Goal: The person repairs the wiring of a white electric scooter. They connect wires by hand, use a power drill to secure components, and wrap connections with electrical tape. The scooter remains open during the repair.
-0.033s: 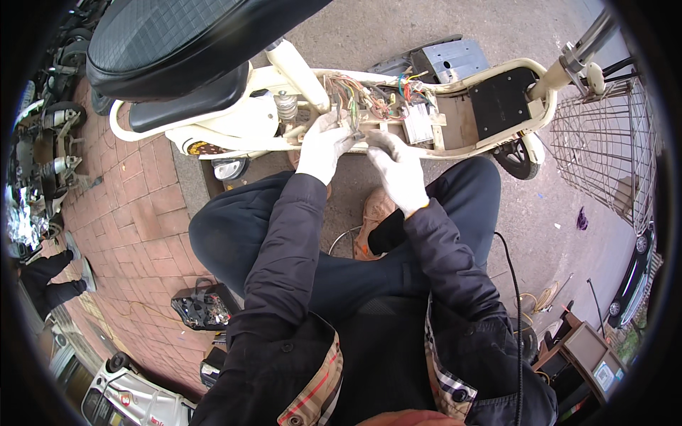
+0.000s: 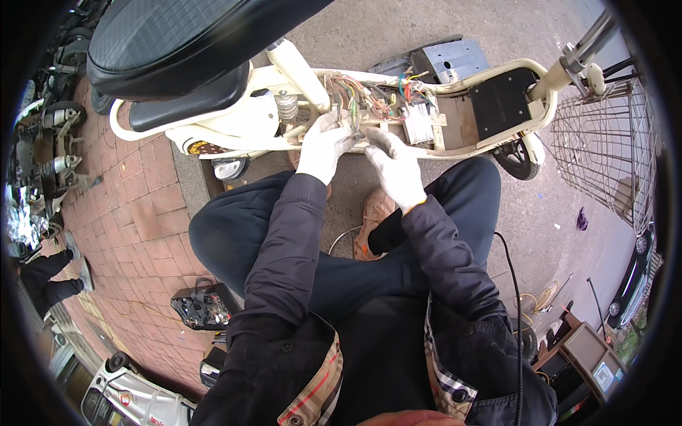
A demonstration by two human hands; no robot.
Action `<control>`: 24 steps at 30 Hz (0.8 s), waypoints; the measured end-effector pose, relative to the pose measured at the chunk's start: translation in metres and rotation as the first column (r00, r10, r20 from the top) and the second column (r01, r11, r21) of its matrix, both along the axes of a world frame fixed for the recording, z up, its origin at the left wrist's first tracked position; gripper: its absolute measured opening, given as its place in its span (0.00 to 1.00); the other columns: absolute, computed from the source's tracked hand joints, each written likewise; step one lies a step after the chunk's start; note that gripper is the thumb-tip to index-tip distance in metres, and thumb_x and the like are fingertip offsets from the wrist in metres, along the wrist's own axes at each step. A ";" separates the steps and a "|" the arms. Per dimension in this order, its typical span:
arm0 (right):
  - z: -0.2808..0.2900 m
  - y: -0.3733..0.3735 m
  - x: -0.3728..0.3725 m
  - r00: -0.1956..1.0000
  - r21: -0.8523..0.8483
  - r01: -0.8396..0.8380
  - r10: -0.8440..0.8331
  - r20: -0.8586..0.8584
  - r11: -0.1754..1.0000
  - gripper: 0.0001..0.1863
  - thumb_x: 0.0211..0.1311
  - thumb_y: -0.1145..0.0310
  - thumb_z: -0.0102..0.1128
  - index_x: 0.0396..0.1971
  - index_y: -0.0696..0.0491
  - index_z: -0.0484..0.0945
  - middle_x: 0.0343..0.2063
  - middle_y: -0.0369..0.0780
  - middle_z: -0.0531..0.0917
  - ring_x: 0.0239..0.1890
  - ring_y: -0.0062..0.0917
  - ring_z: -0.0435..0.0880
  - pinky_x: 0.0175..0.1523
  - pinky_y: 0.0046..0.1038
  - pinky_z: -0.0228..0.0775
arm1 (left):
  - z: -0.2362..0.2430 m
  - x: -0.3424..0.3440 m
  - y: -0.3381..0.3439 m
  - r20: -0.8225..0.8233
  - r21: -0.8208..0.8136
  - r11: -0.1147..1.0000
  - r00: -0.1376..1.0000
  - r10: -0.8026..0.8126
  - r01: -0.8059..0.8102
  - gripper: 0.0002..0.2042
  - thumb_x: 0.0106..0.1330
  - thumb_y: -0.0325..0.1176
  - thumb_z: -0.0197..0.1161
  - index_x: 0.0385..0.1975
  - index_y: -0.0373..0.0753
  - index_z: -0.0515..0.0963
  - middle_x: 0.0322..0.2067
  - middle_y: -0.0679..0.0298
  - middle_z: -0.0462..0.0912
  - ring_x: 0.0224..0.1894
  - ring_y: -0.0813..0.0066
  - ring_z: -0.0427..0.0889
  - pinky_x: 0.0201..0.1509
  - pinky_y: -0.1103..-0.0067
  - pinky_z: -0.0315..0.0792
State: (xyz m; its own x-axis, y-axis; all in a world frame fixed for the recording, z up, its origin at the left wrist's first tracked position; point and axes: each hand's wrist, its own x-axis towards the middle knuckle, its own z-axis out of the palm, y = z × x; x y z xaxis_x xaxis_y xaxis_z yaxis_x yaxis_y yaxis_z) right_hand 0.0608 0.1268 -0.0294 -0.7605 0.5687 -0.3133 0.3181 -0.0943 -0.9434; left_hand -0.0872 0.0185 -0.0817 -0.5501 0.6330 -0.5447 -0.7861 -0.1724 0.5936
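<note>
Left hand (image 2: 323, 145) and right hand (image 2: 395, 165), both gloved, pinch the wire bundle (image 2: 357, 113) between them; bundle runs up-away into the scooter frame (image 2: 455, 145), left hand nearer.

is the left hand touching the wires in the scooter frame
Touching: the head view shows the gloved left hand with its fingers pressed into the wire bundle inside the open scooter frame.

A wire basket (image 2: 604, 149) stands right, a black tool case (image 2: 204, 307) lies on the red brick paving (image 2: 135, 234).
</note>
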 end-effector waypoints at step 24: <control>-0.037 0.017 -0.040 1.000 -0.323 0.002 -0.012 -0.028 0.946 0.21 0.70 0.72 0.66 0.60 0.64 0.79 0.48 0.40 0.87 0.50 0.24 0.84 0.58 0.27 0.75 | -0.004 -0.007 0.002 0.130 0.143 0.986 0.990 0.063 -0.081 0.15 0.82 0.34 0.55 0.61 0.34 0.73 0.53 0.57 0.83 0.57 0.64 0.84 0.60 0.67 0.81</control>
State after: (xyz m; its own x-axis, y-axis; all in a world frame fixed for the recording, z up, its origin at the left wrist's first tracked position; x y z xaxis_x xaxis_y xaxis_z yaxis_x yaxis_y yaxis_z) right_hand 0.0203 0.1440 -0.0663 -0.7683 0.4460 -0.4592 0.2894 -0.3979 -0.8706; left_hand -0.0945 0.0208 -0.0858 -0.5310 0.6728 -0.5152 -0.8345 -0.3097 0.4557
